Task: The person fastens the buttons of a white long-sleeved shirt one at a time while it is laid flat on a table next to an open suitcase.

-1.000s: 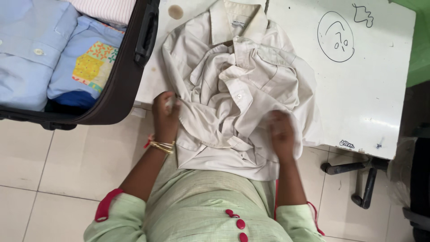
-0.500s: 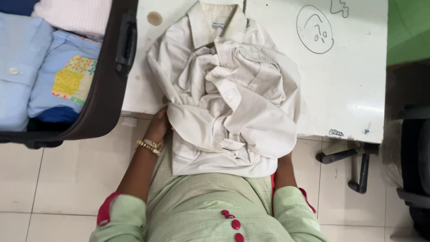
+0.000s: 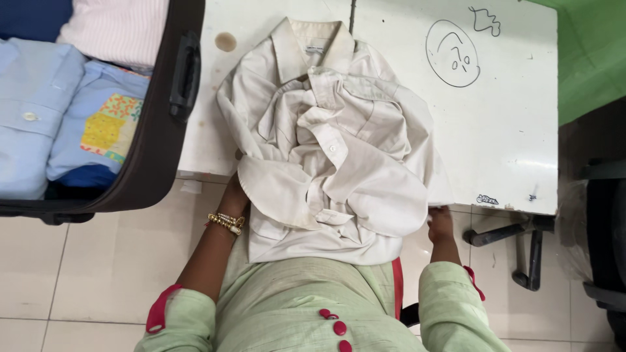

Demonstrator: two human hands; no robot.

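A crumpled beige collared shirt [image 3: 332,143] lies on the white table [image 3: 502,124], collar away from me and hem hanging over the near edge. My left hand [image 3: 235,194], with gold bangles on the wrist, reaches under the shirt's left side; its fingers are hidden by the cloth. At the shirt's lower right corner, by the table edge, my right hand [image 3: 440,225] touches the fabric, and its fingers are partly tucked beneath it.
An open dark suitcase [image 3: 163,124] at the left holds folded light-blue shirts [image 3: 32,98], a patterned cloth [image 3: 107,127] and a pink striped one [image 3: 120,29]. Black chair legs [image 3: 521,241] stand at the right on the tiled floor. The table has pen doodles [image 3: 452,53].
Both hands have slid off the top of the shirt to its left and right sides, under the cloth. The view shifted, so the shirt sits lower in frame.
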